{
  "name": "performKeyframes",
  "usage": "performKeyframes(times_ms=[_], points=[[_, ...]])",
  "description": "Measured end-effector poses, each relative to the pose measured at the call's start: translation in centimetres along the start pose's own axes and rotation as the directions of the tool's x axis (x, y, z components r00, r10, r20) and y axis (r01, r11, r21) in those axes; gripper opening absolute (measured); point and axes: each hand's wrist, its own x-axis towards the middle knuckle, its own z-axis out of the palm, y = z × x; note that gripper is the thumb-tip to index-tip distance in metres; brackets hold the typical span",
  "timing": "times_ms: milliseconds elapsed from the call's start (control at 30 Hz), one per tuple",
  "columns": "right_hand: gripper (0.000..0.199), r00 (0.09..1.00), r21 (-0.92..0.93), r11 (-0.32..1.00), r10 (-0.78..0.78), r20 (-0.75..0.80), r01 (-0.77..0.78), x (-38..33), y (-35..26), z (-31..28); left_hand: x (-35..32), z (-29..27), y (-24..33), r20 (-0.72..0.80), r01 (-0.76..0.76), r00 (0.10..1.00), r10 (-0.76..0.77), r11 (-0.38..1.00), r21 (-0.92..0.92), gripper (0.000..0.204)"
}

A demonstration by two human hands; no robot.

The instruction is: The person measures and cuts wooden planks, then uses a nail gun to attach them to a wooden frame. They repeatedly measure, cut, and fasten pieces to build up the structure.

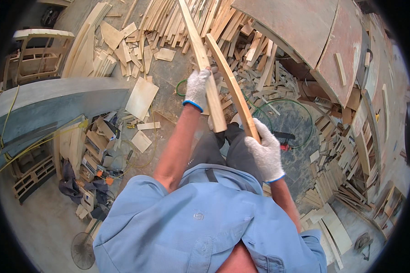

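My left hand (197, 88), in a white knit glove with a blue cuff, is closed around a long pale wooden strip (215, 109). One end of it points toward my legs, and its far part reaches up past the top of the picture. A second wooden strip (233, 86), slightly bowed and shorter in view, leans up and to the left from my right hand (265, 150). That hand, gloved alike, grips its near end. The two strips are held side by side with a gap between them, above the floor in front of my legs.
Stacked wooden strips (161, 22) and offcuts (259, 50) cover the far floor. A large worn board-topped table (296, 27) stands at far right, a grey curved bench (77, 98) at left. A green hose (312, 125) and yellow cord (156, 136) trail across the floor. A fan (82, 250) stands lower left.
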Motion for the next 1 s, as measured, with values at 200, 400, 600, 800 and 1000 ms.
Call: performKeyframes(times_ms=[200, 400, 600, 800, 1000], points=[[0.049, 0.902, -0.491, 0.869, 0.160, 0.400, 0.064, 0.8, -6.4, -9.5, -0.7, -4.9, 3.1, 0.112, -0.154, 0.986, 0.120, 0.916, 0.372, 0.024], [0.042, 0.604, -0.613, 0.781, 0.432, 0.669, 0.121, 9.7, -10.3, -9.5, -7.2, -6.0, 2.0, 0.383, 0.052, 0.894, -0.231, 0.904, 0.424, 0.049], [0.034, 0.373, -0.377, 0.870, 0.251, 0.893, 0.317, 19.1, -5.6, -8.6, -13.6, -5.0, 0.4, 0.529, 0.126, 0.748, -0.400, 0.869, 0.479, 0.066], [0.035, 0.572, -0.525, 0.851, 0.424, 0.702, 0.013, 18.9, -7.0, -4.5, -16.9, -6.0, -0.4, 0.413, 0.291, 0.745, -0.524, 0.812, 0.506, 0.058], [0.062, 0.825, -0.327, 0.916, 0.365, 0.432, -0.234, 18.8, -8.6, -4.9, -15.7, -5.9, -1.4, 0.418, 0.167, 0.826, -0.378, 0.872, 0.459, 0.056]])
